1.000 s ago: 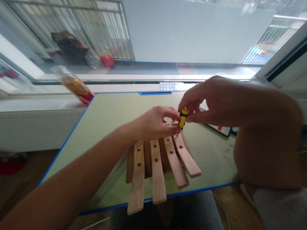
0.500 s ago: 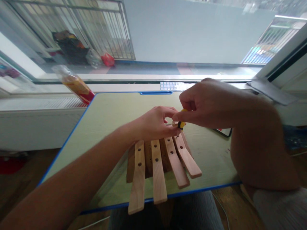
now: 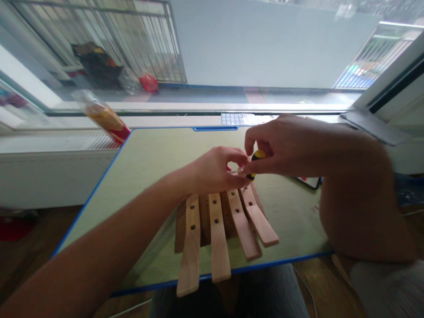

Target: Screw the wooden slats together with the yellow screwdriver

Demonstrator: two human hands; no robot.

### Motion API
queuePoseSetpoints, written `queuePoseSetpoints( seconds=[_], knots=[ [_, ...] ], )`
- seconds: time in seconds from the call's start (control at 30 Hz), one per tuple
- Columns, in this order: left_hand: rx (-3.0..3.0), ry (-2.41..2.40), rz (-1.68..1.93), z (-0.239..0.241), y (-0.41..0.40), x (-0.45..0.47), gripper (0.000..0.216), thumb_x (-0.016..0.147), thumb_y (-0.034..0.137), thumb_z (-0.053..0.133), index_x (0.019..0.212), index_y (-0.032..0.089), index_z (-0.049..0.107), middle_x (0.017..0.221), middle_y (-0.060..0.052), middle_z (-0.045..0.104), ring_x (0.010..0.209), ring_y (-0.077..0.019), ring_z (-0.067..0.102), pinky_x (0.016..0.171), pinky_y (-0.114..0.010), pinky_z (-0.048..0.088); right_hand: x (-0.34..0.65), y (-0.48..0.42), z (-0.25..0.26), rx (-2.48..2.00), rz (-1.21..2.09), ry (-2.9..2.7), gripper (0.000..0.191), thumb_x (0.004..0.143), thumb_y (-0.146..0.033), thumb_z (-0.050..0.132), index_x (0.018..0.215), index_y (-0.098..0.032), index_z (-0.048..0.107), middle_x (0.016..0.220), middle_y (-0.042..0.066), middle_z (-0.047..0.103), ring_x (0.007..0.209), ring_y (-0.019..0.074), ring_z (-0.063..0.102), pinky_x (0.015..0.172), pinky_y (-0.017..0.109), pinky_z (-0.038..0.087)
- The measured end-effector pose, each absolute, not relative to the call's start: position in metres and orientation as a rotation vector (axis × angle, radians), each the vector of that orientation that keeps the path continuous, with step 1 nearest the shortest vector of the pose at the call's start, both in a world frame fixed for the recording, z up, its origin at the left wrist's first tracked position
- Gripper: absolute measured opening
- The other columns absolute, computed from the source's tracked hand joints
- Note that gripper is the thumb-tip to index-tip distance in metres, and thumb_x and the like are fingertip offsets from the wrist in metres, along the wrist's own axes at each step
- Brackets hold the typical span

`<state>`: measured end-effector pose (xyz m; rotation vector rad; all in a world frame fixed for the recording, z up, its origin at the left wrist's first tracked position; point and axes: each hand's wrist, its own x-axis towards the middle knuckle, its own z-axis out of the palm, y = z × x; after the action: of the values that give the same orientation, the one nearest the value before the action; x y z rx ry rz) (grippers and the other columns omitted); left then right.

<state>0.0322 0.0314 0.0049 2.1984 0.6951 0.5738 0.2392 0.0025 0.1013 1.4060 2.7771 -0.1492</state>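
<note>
Stubby screwdriver (image 3: 255, 162), yellow/black handle, stands near upright at the far end of the wooden slat rack (image 3: 218, 229), over the rightmost slat. Tip is hidden behind fingers.

Right hand (image 3: 291, 143): fingertips closed on the handle top, a twisting grip.

Left hand (image 3: 215, 170): curled down on the rack's far end, thumb and forefinger pinched right beside the tip. Can't tell if they hold a screw or only steady the driver.

The rack lies flat on the green surface (image 3: 155, 154), with its near slat ends overhanging the blue front edge.

Looks like a fastener being driven at that slat end. The next turn needs the driver kept plumb, downward pressure, and the rack pinned so it doesn't swivel.

Tilted bottle (image 3: 104, 117) far left, a flat dark-edged thing (image 3: 309, 181) under the right wrist, both apart from the work.
</note>
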Motion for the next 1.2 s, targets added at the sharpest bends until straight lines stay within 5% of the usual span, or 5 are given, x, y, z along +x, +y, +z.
queuePoseSetpoints(
  seconds=[0.33, 0.6, 1.0, 1.2],
  knots=[
    [2.165, 0.726, 0.57, 0.006, 0.029, 0.032, 0.02, 0.082, 0.025, 0.077, 0.1, 0.017, 0.081, 0.111, -0.008, 0.076, 0.101, -0.022, 0.071, 0.087, -0.034, 0.058, 0.25, -0.004, 0.107, 1.231, -0.274, 2.913, 0.012, 0.086, -0.024, 0.062, 0.087, -0.024, 0.074, 0.071, -0.004, 0.069, 0.056, 0.0107, 0.049, 0.056, 0.031, 0.028],
    [2.173, 0.719, 0.571, 0.008, 0.028, 0.032, 0.021, 0.079, 0.019, 0.075, 0.099, 0.018, 0.081, 0.109, -0.007, 0.076, 0.101, -0.0212, 0.07, 0.085, -0.031, 0.058, 0.243, -0.002, 0.103, 1.41, -0.179, 2.793, 0.015, 0.086, -0.035, 0.068, 0.077, -0.023, 0.072, 0.058, -0.004, 0.061, 0.049, 0.0096, 0.041, 0.053, 0.033, 0.023],
    [2.232, 0.729, 0.57, 0.011, 0.028, 0.032, 0.013, 0.072, 0.012, 0.062, 0.079, 0.018, 0.072, 0.087, -0.003, 0.071, 0.086, -0.0195, 0.066, 0.076, -0.032, 0.05, 0.223, 0.0, 0.097, 1.516, -0.039, 2.732, 0.055, 0.087, -0.067, 0.065, 0.057, -0.022, 0.061, 0.046, -0.002, 0.043, 0.048, 0.0105, 0.031, 0.056, 0.036, 0.017],
    [2.199, 0.72, 0.583, 0.008, 0.028, 0.031, 0.015, 0.076, 0.014, 0.065, 0.086, 0.016, 0.075, 0.092, -0.004, 0.072, 0.087, -0.0191, 0.067, 0.079, -0.032, 0.052, 0.229, 0.0, 0.098, 1.554, 0.031, 2.684, 0.053, 0.091, -0.065, 0.062, 0.06, -0.022, 0.063, 0.047, -0.001, 0.042, 0.052, 0.0122, 0.033, 0.059, 0.036, 0.018]
  ],
)
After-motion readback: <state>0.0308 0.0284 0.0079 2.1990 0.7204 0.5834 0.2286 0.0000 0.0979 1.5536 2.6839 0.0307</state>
